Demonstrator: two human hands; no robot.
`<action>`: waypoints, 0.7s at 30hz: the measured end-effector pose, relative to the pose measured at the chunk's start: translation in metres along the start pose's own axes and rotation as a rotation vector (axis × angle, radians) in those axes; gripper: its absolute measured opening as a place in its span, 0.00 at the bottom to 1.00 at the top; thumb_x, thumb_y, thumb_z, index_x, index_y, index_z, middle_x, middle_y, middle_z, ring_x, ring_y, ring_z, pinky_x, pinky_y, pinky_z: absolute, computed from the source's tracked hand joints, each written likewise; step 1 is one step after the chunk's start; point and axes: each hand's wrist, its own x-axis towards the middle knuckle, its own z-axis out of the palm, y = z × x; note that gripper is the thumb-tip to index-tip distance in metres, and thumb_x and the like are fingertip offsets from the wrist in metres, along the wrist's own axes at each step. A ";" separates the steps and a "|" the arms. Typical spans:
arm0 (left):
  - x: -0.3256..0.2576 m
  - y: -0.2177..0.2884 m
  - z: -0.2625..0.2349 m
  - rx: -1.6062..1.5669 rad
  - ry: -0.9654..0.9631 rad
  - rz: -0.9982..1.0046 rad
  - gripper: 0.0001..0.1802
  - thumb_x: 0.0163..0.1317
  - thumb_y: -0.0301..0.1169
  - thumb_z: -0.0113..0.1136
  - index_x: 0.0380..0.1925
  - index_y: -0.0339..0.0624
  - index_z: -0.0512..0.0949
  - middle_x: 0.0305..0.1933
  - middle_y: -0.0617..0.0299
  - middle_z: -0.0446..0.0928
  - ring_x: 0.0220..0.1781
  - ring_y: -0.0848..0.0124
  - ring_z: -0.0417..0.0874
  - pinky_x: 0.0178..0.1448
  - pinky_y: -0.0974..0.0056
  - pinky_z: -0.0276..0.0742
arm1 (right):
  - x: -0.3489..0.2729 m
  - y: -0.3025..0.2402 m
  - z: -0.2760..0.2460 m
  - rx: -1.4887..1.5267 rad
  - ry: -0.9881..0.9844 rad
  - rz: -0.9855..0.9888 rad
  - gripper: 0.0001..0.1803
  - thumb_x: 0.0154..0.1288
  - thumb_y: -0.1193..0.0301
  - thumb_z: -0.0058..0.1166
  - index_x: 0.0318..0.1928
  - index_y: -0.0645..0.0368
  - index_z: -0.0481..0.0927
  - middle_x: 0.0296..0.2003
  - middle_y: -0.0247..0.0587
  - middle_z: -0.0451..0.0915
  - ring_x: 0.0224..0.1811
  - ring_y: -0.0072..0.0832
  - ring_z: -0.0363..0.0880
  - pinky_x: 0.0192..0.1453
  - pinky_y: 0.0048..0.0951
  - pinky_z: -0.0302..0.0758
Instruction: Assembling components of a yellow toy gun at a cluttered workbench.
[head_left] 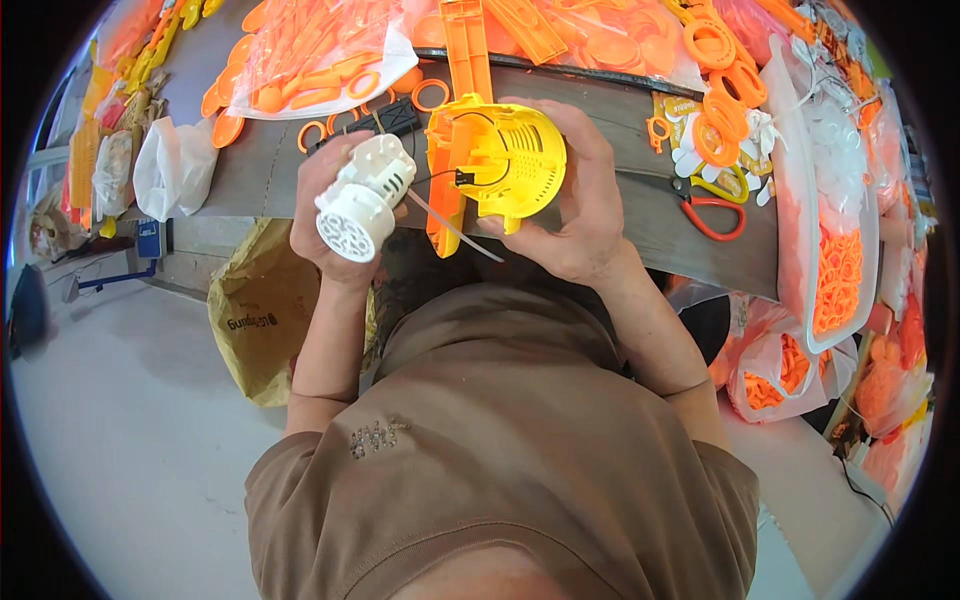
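My left hand [322,190] is closed round a white plastic mechanism [365,200] with a round, perforated end facing down. In my right hand [585,200] is a yellow and orange plastic housing [515,165], its hollow inner side with ribs and slots turned toward me. A thin dark wire [437,177] runs between the white mechanism and a small black part inside the housing. A pale thin strip [455,228] slants down from beside the mechanism, across the orange part of the housing. Both pieces are held apart above the table's near edge.
Bags of orange plastic parts [320,60] cover the table's far side. Red-and-yellow-handled scissors [712,208] lie to the right, beside a clear bin [868,290] of small orange rings. A brown paper bag [262,310] stands below the edge at left; a white bag [175,165] sits on the table.
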 end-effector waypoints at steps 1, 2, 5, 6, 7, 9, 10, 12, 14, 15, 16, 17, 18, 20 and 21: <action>-0.001 -0.001 -0.001 0.001 0.002 0.002 0.33 0.43 0.32 0.75 0.49 0.33 0.71 0.46 0.44 0.76 0.48 0.57 0.79 0.48 0.60 0.79 | 0.000 -0.001 -0.001 0.003 -0.033 0.052 0.46 0.46 0.82 0.65 0.64 0.64 0.52 0.60 0.51 0.62 0.61 0.36 0.67 0.64 0.36 0.66; -0.001 -0.002 -0.001 0.069 -0.016 0.088 0.33 0.43 0.32 0.75 0.49 0.33 0.71 0.45 0.43 0.76 0.47 0.56 0.80 0.47 0.60 0.79 | 0.001 0.001 0.000 0.004 -0.035 0.048 0.46 0.46 0.82 0.65 0.64 0.64 0.52 0.60 0.51 0.62 0.61 0.36 0.67 0.64 0.36 0.66; -0.001 0.004 -0.003 0.238 -0.145 0.251 0.35 0.47 0.34 0.73 0.54 0.36 0.67 0.48 0.38 0.73 0.46 0.55 0.79 0.46 0.58 0.81 | -0.003 0.006 0.003 0.010 0.047 -0.095 0.47 0.46 0.82 0.65 0.64 0.63 0.51 0.61 0.55 0.61 0.62 0.39 0.66 0.63 0.39 0.67; 0.000 0.005 -0.005 0.254 -0.176 0.296 0.34 0.47 0.34 0.73 0.53 0.36 0.67 0.48 0.37 0.73 0.45 0.55 0.80 0.45 0.58 0.82 | -0.004 0.008 0.003 0.041 0.067 -0.092 0.47 0.45 0.82 0.65 0.64 0.63 0.51 0.61 0.57 0.60 0.62 0.40 0.65 0.64 0.39 0.67; 0.000 0.006 -0.006 0.271 -0.207 0.340 0.33 0.47 0.33 0.73 0.52 0.37 0.66 0.47 0.36 0.73 0.45 0.54 0.80 0.43 0.58 0.83 | -0.004 0.008 0.003 0.072 0.087 -0.088 0.47 0.45 0.83 0.65 0.64 0.63 0.51 0.61 0.58 0.60 0.63 0.41 0.65 0.64 0.40 0.68; 0.002 0.014 -0.004 0.262 -0.254 0.375 0.24 0.52 0.29 0.68 0.46 0.36 0.68 0.45 0.35 0.73 0.43 0.52 0.81 0.42 0.58 0.83 | -0.005 0.007 0.003 0.087 0.088 -0.072 0.48 0.45 0.82 0.66 0.64 0.63 0.50 0.61 0.58 0.59 0.63 0.41 0.65 0.64 0.40 0.68; 0.002 0.016 0.001 0.213 -0.242 0.377 0.21 0.51 0.27 0.67 0.44 0.35 0.71 0.46 0.37 0.74 0.43 0.52 0.81 0.43 0.58 0.82 | -0.005 0.006 0.002 0.103 0.095 -0.052 0.48 0.45 0.82 0.66 0.64 0.63 0.50 0.61 0.58 0.59 0.63 0.41 0.65 0.64 0.40 0.68; 0.004 0.023 0.005 0.132 -0.281 0.349 0.18 0.48 0.22 0.66 0.41 0.36 0.76 0.48 0.39 0.74 0.43 0.53 0.81 0.43 0.57 0.81 | -0.008 0.010 0.000 0.114 0.102 -0.066 0.48 0.44 0.82 0.66 0.64 0.63 0.50 0.61 0.58 0.59 0.63 0.41 0.65 0.64 0.40 0.68; 0.006 0.024 0.009 0.107 -0.326 0.356 0.19 0.45 0.21 0.66 0.41 0.37 0.77 0.48 0.42 0.74 0.43 0.53 0.81 0.42 0.57 0.81 | -0.010 0.008 0.001 0.170 0.152 -0.062 0.46 0.46 0.82 0.65 0.64 0.63 0.51 0.61 0.52 0.60 0.61 0.37 0.66 0.64 0.37 0.66; 0.006 0.024 0.010 0.097 -0.343 0.347 0.20 0.44 0.20 0.67 0.41 0.38 0.78 0.48 0.43 0.74 0.43 0.53 0.81 0.42 0.57 0.81 | -0.011 0.008 0.001 0.171 0.143 -0.064 0.46 0.46 0.82 0.65 0.64 0.63 0.51 0.61 0.52 0.60 0.61 0.37 0.66 0.64 0.37 0.66; 0.007 0.024 0.011 0.106 -0.344 0.354 0.20 0.44 0.20 0.67 0.41 0.39 0.78 0.48 0.46 0.75 0.42 0.53 0.81 0.42 0.57 0.81 | -0.012 0.008 0.000 0.166 0.154 -0.050 0.46 0.46 0.82 0.65 0.64 0.63 0.51 0.61 0.53 0.60 0.62 0.37 0.66 0.64 0.37 0.66; 0.007 0.024 0.012 0.110 -0.336 0.353 0.20 0.44 0.20 0.67 0.41 0.39 0.78 0.48 0.46 0.75 0.42 0.53 0.81 0.42 0.57 0.81 | -0.014 0.008 -0.001 0.161 0.166 -0.035 0.46 0.46 0.82 0.65 0.64 0.63 0.51 0.62 0.53 0.59 0.62 0.38 0.65 0.64 0.37 0.66; 0.006 0.023 0.013 0.106 -0.331 0.364 0.20 0.44 0.21 0.67 0.41 0.39 0.78 0.48 0.46 0.75 0.42 0.53 0.81 0.42 0.58 0.81 | -0.014 0.009 -0.002 0.161 0.158 -0.036 0.46 0.46 0.82 0.65 0.64 0.63 0.51 0.62 0.53 0.59 0.62 0.38 0.65 0.64 0.37 0.66; 0.005 0.022 0.017 0.100 -0.307 0.374 0.19 0.44 0.21 0.67 0.41 0.41 0.79 0.47 0.47 0.75 0.41 0.54 0.82 0.42 0.59 0.81 | -0.016 0.009 -0.003 0.160 0.166 -0.011 0.48 0.46 0.83 0.64 0.65 0.62 0.49 0.62 0.54 0.58 0.63 0.39 0.64 0.64 0.38 0.67; 0.005 0.022 0.018 0.101 -0.300 0.373 0.19 0.44 0.21 0.67 0.41 0.41 0.79 0.47 0.47 0.75 0.41 0.54 0.82 0.42 0.59 0.81 | -0.016 0.008 -0.003 0.159 0.160 -0.011 0.48 0.46 0.83 0.64 0.65 0.62 0.49 0.62 0.54 0.58 0.63 0.39 0.64 0.64 0.38 0.67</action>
